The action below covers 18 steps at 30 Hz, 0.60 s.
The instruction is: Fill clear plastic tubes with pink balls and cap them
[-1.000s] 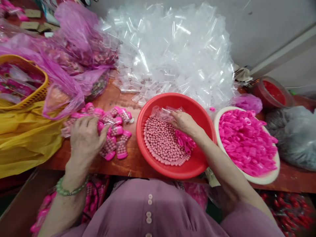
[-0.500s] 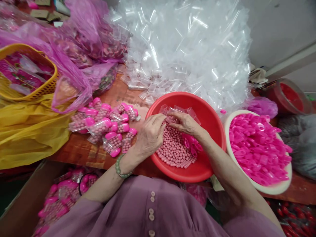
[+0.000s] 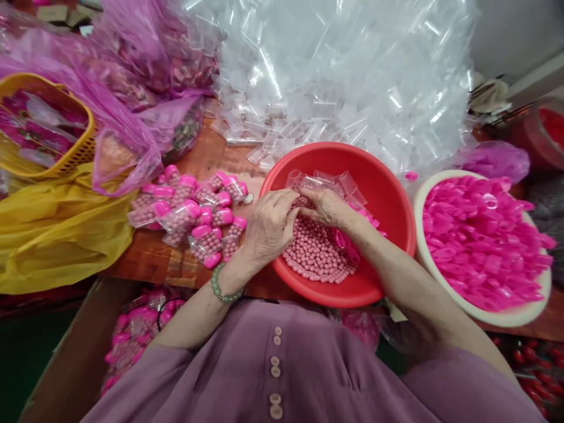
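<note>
My left hand (image 3: 271, 226), a green bead bracelet at its wrist, is closed at the left of the red basin (image 3: 394, 194). My right hand (image 3: 326, 207) is bent in from the other side. The fingertips of both hands meet around a small clear plastic tube (image 3: 301, 202), largely covered by the fingers. Beneath them lies a heap of pink beads (image 3: 319, 258). Several empty clear tubes (image 3: 348, 183) rest in the basin behind my right hand, and bright pink caps (image 3: 348, 245) lie beside the beads.
Left of the basin are filled tubes with pink caps (image 3: 187, 208). A white basin of pink caps (image 3: 420, 235) stands right. Behind rises a large pile of clear tubes (image 3: 335, 88). A yellow basket (image 3: 81, 147), a yellow bag (image 3: 57, 229) and purple bags (image 3: 145, 141) lie left.
The view has shifted slightly, so the basins appear higher and further right. Both hands stay together over the beads, with my right fingers curled in closer to my left.
</note>
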Each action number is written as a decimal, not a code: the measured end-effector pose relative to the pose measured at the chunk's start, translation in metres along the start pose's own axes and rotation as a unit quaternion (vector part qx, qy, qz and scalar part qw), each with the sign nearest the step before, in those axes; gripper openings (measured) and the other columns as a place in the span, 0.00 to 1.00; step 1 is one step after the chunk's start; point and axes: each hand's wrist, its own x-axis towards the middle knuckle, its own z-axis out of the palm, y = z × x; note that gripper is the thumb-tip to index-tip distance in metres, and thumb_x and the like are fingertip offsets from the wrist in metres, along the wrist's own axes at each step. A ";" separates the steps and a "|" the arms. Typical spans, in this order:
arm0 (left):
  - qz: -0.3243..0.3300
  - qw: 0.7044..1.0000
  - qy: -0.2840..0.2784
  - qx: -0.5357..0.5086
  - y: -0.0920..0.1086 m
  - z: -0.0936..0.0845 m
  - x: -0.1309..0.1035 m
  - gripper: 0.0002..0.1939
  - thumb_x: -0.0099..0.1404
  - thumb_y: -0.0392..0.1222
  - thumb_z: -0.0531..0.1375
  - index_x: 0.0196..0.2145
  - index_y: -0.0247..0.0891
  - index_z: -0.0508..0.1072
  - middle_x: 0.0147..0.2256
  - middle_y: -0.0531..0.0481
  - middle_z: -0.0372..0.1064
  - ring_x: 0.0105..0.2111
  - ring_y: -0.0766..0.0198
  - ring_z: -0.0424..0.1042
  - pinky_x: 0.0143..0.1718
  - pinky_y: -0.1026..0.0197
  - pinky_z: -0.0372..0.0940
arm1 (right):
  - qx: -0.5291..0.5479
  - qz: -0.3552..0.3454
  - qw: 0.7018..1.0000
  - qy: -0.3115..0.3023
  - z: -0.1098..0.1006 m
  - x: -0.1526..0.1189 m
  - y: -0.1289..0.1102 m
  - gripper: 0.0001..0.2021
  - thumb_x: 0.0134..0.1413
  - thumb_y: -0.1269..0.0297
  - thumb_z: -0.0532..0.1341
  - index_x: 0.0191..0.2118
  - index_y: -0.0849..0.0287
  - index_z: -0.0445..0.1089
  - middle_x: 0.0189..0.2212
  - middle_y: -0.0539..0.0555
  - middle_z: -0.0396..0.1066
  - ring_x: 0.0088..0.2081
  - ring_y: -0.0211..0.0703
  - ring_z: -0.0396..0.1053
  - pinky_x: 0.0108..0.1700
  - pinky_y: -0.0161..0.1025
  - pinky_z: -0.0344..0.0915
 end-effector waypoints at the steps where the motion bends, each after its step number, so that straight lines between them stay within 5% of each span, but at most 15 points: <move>1: 0.001 1.000 0.000 0.000 0.000 0.000 0.000 0.11 0.68 0.35 0.55 0.46 0.31 0.72 0.45 0.40 0.75 0.46 0.56 0.74 0.50 0.52 0.69 | -0.015 0.008 1.000 0.006 -0.002 -0.001 -0.001 0.11 0.59 0.62 0.56 0.44 0.60 0.69 0.35 0.57 0.74 0.35 0.45 0.68 0.39 0.39 0.60; 5: -0.001 1.000 0.001 0.005 -0.001 0.000 0.000 0.10 0.67 0.36 0.56 0.45 0.32 0.72 0.44 0.41 0.76 0.45 0.57 0.74 0.50 0.54 0.69 | -0.019 0.061 0.997 0.033 -0.006 -0.002 -0.002 0.13 0.57 0.62 0.56 0.44 0.61 0.70 0.34 0.59 0.75 0.34 0.46 0.68 0.38 0.39 0.59; 10: -0.007 1.000 -0.001 0.013 -0.002 0.001 0.000 0.11 0.68 0.38 0.55 0.45 0.33 0.73 0.44 0.42 0.76 0.45 0.58 0.74 0.49 0.55 0.69 | 0.042 0.210 0.969 0.120 0.008 0.004 -0.002 0.16 0.54 0.56 0.59 0.42 0.64 0.71 0.33 0.58 0.75 0.31 0.44 0.67 0.33 0.37 0.59; 18: -0.017 1.000 -0.023 0.011 -0.001 0.000 0.001 0.12 0.68 0.38 0.54 0.46 0.33 0.73 0.45 0.42 0.76 0.46 0.58 0.74 0.51 0.54 0.68 | 0.049 0.179 0.978 -0.099 0.016 -0.006 -0.028 0.10 0.52 0.62 0.59 0.36 0.62 0.72 0.29 0.55 0.74 0.30 0.40 0.65 0.31 0.35 0.55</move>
